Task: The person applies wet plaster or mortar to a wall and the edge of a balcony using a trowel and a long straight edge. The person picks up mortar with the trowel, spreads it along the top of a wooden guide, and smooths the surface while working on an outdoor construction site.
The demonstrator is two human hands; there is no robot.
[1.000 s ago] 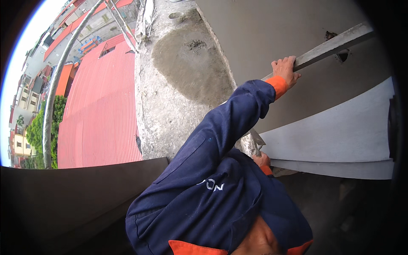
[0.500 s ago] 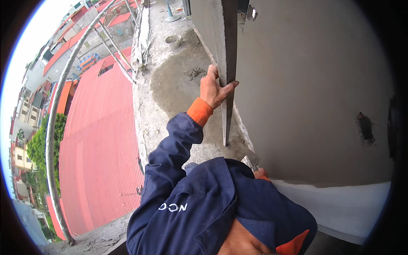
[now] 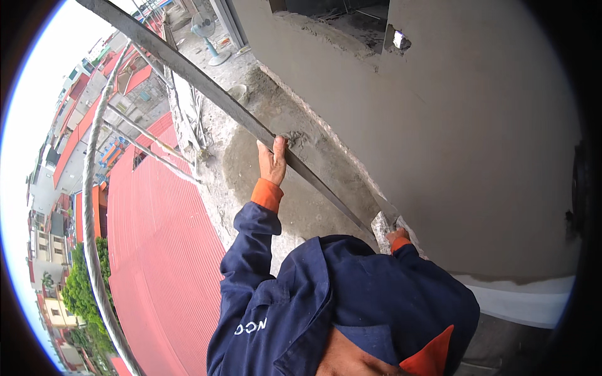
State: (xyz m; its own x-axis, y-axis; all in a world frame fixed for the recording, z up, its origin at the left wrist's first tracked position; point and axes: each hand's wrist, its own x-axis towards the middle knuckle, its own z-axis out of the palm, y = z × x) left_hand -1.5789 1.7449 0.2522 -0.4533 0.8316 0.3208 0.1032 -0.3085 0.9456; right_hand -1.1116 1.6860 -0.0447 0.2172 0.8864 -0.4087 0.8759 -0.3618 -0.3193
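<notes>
My left hand (image 3: 273, 161) grips a long grey straightedge (image 3: 188, 74), its thumb and fingers around the bar. The bar slants from the upper left down toward my body, apart from the wall for most of its length. Low at the foot of the wall, my right hand (image 3: 398, 236) is closed on a plaster-smeared trowel (image 3: 381, 229); its handle is mostly hidden by the fingers. The broad grey plastered wall (image 3: 470, 156) rises at my right. Beneath the straightedge, a wet mortar patch (image 3: 241, 156) covers the ledge, with a small mortar heap (image 3: 295, 139) on it.
Along the left runs a pipe railing (image 3: 91, 182), above a red corrugated roof (image 3: 157, 250) far below. A standing fan (image 3: 210, 41) and a bowl (image 3: 238, 93) stand farther along the ledge. The wall has a window opening (image 3: 342, 22) and a small hole (image 3: 398, 41).
The straightedge has swung from near upright beside the wall to a leftward slant, its upper end away from the wall. My left hand moved left and nearer; my right hand came further into view.
</notes>
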